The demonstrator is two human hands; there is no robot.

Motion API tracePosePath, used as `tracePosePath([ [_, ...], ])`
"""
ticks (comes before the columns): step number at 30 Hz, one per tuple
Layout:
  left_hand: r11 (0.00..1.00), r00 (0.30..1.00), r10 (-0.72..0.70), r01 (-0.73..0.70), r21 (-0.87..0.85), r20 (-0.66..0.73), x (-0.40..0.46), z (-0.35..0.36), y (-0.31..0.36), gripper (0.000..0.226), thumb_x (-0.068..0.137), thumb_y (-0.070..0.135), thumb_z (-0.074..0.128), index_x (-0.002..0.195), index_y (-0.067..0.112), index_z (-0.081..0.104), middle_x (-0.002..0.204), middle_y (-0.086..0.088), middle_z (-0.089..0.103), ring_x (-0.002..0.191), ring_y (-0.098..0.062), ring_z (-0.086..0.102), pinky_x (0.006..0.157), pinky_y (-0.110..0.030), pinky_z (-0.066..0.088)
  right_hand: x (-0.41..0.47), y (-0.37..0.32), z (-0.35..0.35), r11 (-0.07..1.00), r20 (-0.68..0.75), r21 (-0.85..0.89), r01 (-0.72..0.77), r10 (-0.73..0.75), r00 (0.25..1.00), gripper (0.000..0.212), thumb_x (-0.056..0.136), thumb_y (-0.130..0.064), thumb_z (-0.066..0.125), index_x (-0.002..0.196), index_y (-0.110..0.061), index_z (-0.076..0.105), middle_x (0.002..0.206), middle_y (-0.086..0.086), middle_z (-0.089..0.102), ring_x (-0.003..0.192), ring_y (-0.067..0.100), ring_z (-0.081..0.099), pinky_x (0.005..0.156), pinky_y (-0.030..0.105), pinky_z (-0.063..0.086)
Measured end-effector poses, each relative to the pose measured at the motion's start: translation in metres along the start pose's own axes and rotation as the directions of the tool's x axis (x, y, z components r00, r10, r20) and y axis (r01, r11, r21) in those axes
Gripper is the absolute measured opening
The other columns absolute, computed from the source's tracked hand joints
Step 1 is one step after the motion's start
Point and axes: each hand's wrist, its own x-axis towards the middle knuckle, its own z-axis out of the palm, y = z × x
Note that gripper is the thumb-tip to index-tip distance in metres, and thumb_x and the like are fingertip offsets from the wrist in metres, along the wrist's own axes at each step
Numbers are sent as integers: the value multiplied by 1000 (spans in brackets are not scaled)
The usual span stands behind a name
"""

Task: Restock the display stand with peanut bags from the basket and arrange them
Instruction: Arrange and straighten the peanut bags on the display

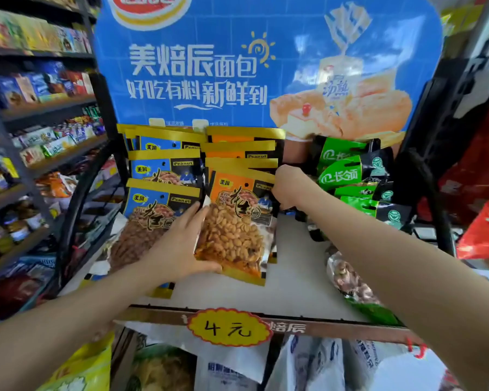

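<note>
On display stand (294, 280), both hands gripping orange peanut bag (235, 221), left hand (178, 249) btm, right hand (287, 187) top.

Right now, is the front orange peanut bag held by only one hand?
No, the left hand grips the lower left edge of the front orange peanut bag, and the right hand holds its top right corner.

Yellow "4元" price tag (228, 327), blue bread poster (266, 60), left snack shelves (40, 108).
</note>
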Motion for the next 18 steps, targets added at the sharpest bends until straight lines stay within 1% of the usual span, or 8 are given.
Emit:
tracePosePath([
  [2, 999, 999, 34, -35, -34, -14, -3, -1, -4, 111, 69, 48, 74, 148, 23, 1, 156, 2, 2, 143, -20, 11, 114, -36, 19, 6, 0, 7, 990, -47, 124, -65, 71, 996, 27, 91, -1, 41, 65, -4, 45, 66, 6, 39, 83, 26, 49, 69, 31, 40],
  [4, 996, 999, 42, -42, -76, -4, -5, -1, -4, 106, 72, 45, 72, 148, 22, 1, 153, -1, 9, 139, -21, 25, 111, -34, 27, 10, 0, 11, 961, -168, 253, -111, 156, 973, 15, 89, 2, 42, 79, 4, 53, 78, 13, 53, 78, 29, 49, 67, 30, 38],
  [6, 996, 999, 45, -44, -71, 4, -5, 2, -1, 102, 76, 44, 70, 147, 22, 0, 153, -5, 11, 135, -24, 33, 107, -33, 32, 11, -3, 11, 951, -246, 288, -109, 183, 952, 14, 88, 2, 44, 92, 4, 57, 92, 18, 59, 78, 31, 53, 65, 30, 39],
  [10, 998, 998, 64, -65, -21, -26, -3, 9, 3, 102, 73, 55, 66, 146, 19, 5, 152, -8, 22, 131, -25, 40, 104, -34, 37, 10, -10, 16, 963, -360, 257, -79, 171, 917, 11, 86, 5, 43, 81, -5, 44, 82, 11, 49, 70, 28, 46, 55, 29, 34],
  [12, 995, 995, 89, -87, 48, -46, -3, 10, 2, 102, 71, 61, 64, 145, 17, 9, 150, -7, 28, 129, -24, 43, 101, -35, 40, 9, -12, 20, 971, -381, 223, -84, 166, 910, 10, 86, 5, 42, 85, -5, 43, 83, 13, 51, 72, 30, 49, 57, 30, 33],
  [14, 989, 990, 132, -127, 82, -56, -2, 9, 0, 103, 70, 63, 63, 144, 16, 10, 149, -7, 31, 129, -23, 43, 101, -35, 40, 7, -13, 23, 975, -387, 195, -105, 175, 905, 11, 87, 2, 44, 96, -2, 48, 97, 18, 56, 82, 34, 54, 62, 33, 34],
  [16, 984, 985, 161, -155, 84, -57, -4, 3, -3, 104, 70, 64, 63, 145, 16, 10, 149, -5, 31, 130, -21, 40, 101, -34, 40, 5, -15, 22, 981, -420, 154, -119, 174, 891, 22, 89, -1, 45, 111, -1, 47, 115, 20, 52, 96, 38, 55, 67, 36, 37],
  [18, 983, 984, 164, -158, 89, -69, -10, -8, -10, 104, 70, 63, 62, 146, 21, 5, 147, -3, 31, 129, -20, 40, 98, -34, 42, 0, -25, 20, 994, -488, 95, -56, 95, 867, 29, 89, -5, 46, 118, -3, 48, 123, 19, 48, 103, 40, 53, 75, 40, 46],
])
